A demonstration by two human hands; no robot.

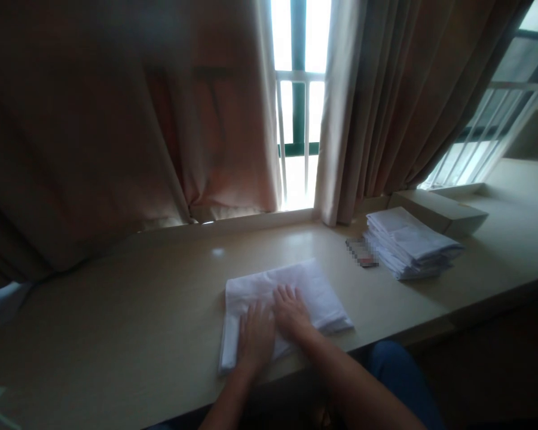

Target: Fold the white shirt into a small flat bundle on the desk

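Now both palms flat, fingers spread, left hand [255,341] beside right hand [291,315], pressing white folded cloth [316,286]

head view, looking down, close over desk [116,310]

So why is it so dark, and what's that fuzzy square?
Head view: bright window glare between the curtains leaves the room dim; both hands, left hand and right hand, press a white cloth; the small object by the folded stack is pixelated.
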